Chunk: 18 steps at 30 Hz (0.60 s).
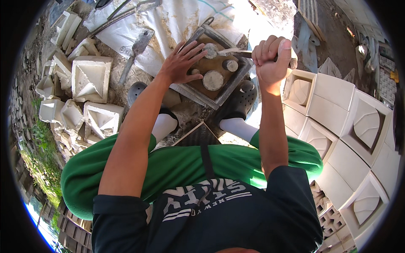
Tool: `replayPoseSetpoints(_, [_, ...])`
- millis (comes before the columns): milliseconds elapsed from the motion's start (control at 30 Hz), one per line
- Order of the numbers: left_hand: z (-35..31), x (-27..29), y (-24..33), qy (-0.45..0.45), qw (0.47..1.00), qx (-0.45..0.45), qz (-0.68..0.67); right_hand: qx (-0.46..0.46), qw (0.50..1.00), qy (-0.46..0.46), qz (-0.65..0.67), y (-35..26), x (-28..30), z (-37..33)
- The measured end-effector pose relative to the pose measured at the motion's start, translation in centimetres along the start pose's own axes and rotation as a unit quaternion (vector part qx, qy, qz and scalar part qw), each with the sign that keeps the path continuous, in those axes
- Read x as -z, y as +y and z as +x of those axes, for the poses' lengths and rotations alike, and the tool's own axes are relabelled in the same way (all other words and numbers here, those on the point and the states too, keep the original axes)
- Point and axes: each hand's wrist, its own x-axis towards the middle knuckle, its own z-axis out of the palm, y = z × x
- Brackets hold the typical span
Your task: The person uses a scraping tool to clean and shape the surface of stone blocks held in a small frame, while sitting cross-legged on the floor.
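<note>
Trowel [230, 51] handle hidden in clenched right hand [272, 59]; left hand [179, 63] fingers spread, released, on square mould [213, 67].

We see white cast concrete blocks [337, 109] crowding the right, more pale moulded blocks [90, 78] on the left; bare gritty ground [126, 88] between stays passable beside the square metal-framed mould [219, 67].

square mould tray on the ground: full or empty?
Partly filled. The tray shows a brown floor with three grey round pieces on it; the left hand rests on its edge, the right hand holds a trowel.
</note>
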Motion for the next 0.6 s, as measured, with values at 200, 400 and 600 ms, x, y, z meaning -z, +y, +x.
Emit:
replayPoseSetpoints(200, [0.1,0.2,-0.2,-0.003,1.0,-0.003,-0.02,0.075,0.995,-0.065,-0.018,3.2,1.0,-0.7])
replayPoseSetpoints(400, [-0.5,-0.1,-0.5,-0.018,1.0,0.013,-0.006,-0.123,0.975,0.144,-0.114,6.8,0.1,-1.9])
replayPoseSetpoints(600, [0.0,0.1,-0.6,0.007,1.0,-0.005,-0.016,-0.049,0.977,0.182,-0.102,4.0,-1.9,-1.2])
